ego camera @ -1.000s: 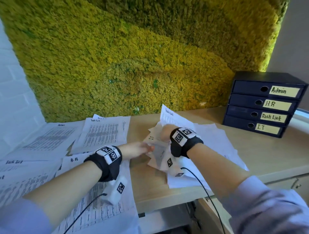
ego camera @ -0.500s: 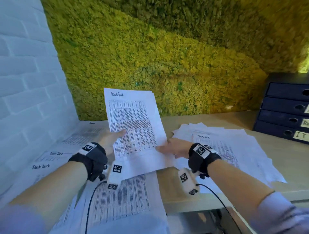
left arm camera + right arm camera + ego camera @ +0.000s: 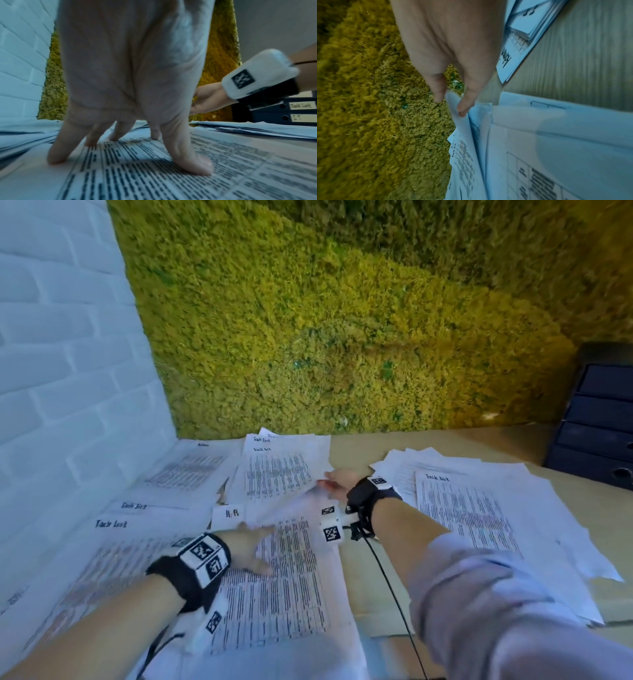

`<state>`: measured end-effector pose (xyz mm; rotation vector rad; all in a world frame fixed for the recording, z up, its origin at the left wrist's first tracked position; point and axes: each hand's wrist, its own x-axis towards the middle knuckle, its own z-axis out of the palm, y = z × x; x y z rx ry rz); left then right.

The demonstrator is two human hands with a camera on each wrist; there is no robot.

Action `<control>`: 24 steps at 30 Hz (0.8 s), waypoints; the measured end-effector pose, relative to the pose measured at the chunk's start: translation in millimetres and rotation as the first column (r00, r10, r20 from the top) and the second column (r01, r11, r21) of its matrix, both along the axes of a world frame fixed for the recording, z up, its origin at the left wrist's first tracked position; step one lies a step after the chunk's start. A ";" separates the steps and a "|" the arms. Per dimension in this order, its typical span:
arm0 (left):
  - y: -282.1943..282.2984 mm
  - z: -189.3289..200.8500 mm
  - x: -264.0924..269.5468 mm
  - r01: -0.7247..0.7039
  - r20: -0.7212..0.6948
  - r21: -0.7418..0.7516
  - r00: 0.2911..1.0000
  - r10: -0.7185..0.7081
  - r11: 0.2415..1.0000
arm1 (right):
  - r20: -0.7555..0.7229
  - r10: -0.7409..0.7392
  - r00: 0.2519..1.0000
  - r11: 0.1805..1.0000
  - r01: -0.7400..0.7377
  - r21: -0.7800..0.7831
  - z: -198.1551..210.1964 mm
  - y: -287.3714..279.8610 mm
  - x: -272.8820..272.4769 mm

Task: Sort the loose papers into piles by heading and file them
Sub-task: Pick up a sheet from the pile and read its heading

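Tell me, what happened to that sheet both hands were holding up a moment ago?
The Task List sheet has gone down and away onto the Task List pile near the moss wall. The right hand still pinches its edge; the left hand let go and now presses flat on the nearer printed sheet. The loose pile on the right stayed put.

We see a light wooden desk (image 3: 359, 453) carrying printed papers: sorted piles (image 3: 191, 470) along its left side, a loose heap (image 3: 479, 508) on the right, and dark file drawers (image 3: 596, 419) at its far right.
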<state>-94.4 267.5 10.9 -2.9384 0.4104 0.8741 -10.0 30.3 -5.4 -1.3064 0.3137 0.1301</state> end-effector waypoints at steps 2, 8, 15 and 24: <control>-2.3 8.4 1.7 0.022 -0.038 0.029 0.999 -0.021 0.999 | 0.028 -0.002 1.000 0.996 0.000 0.092 7.0 3.4 -1.1; 2.0 19.2 12.8 0.073 -0.027 0.070 0.997 -0.072 0.995 | -0.295 0.067 0.953 0.213 -0.302 -0.929 34.6 -44.1 -41.2; -65.3 64.5 -2.8 0.252 0.057 0.034 0.966 -0.254 0.967 | -0.494 -0.071 0.867 -0.144 -0.499 -0.855 -24.8 -146.4 -37.6; -152.1 44.0 -22.8 0.452 0.078 -0.095 0.892 -0.446 0.887 | -0.485 -0.058 0.872 -0.095 -0.489 -0.867 6.8 -129.6 -89.5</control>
